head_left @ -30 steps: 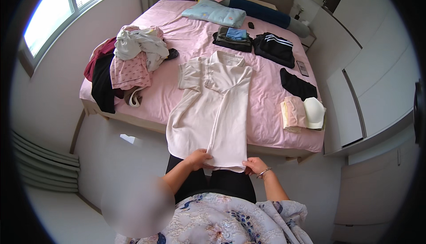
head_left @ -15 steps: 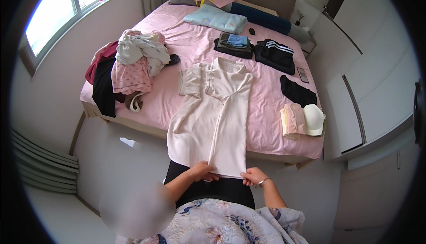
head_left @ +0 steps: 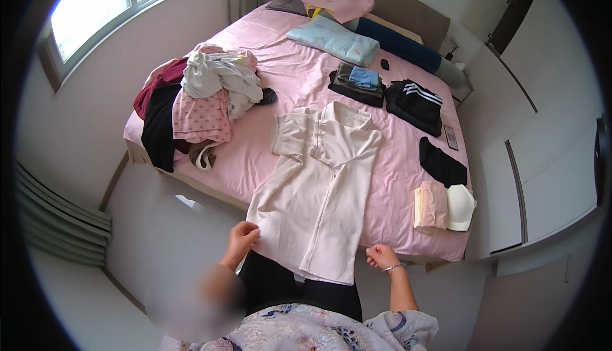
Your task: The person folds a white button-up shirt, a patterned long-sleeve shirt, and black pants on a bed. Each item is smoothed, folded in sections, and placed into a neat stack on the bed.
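A cream short-sleeved collared shirt (head_left: pixel 328 191) lies front up across the bed's near edge, its collar away from me. One sleeve is folded in onto itself at the left; the lower part hangs over the edge toward my black trousers. At the hem's left corner, my left hand (head_left: pixel 242 239) pinches the cloth between thumb and fingers. My right hand (head_left: pixel 382 257), with a bracelet at the wrist, is just right of the shirt's side edge and apart from it. Its fingers are curled closed, and nothing shows in them.
A pile of unfolded clothes (head_left: pixel 210 89) lies at the bed's left. Folded dark clothes (head_left: pixel 414 105), black briefs (head_left: pixel 442 161), a phone (head_left: pixel 451 138) and a white bra (head_left: pixel 460 207) lie along the right. A light blue pillow (head_left: pixel 335 40) is farther back on the pink sheet (head_left: pixel 299 86).
My left hand has moved left along the hem to the shirt's left corner. My right hand has let go of the right corner and moved off it. The view has shifted a little.
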`<state>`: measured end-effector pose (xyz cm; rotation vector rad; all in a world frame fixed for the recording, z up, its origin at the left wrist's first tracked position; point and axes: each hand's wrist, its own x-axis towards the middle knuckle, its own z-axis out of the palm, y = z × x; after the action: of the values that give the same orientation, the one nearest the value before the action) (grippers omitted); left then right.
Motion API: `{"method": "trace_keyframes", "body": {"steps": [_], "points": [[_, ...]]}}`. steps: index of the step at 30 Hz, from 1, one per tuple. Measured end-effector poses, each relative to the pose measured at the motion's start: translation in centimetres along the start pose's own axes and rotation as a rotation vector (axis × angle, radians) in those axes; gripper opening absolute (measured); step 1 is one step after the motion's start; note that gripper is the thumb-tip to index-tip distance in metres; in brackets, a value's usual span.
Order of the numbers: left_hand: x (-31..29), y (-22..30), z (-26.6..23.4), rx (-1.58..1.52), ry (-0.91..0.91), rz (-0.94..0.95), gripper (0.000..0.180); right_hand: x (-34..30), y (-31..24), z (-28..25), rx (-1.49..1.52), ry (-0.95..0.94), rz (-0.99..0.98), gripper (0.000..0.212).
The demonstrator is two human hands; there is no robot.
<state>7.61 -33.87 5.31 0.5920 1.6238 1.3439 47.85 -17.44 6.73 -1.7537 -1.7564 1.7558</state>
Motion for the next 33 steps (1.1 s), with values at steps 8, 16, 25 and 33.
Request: {"method": "trace_keyframes", "body": {"steps": [8, 16, 25, 33], "points": [[1.9, -3.6, -3.5, -0.087, 0.065, -0.206, 0.039, 12.0, -17.0, 0.6, 0.011, 0.149, -0.455, 0.019], [7.1, 0.6, -0.2, 0.168, 0.258, 0.206, 0.029, 22.0, -25.3, 8.9, 0.068, 0.039, -0.596, 0.019], [24.9, 7.8, 2.7, -0.257, 0.078, -0.102, 0.054, 33.0, -31.7, 14.3, -0.146, 0.257, -0.792, 0.016], [27.7, 4.6, 3.3, -0.015, -0.034, -0.046, 0.036, 39.5, -35.6, 16.2, -0.510, 0.007, -0.642, 0.029]]}}
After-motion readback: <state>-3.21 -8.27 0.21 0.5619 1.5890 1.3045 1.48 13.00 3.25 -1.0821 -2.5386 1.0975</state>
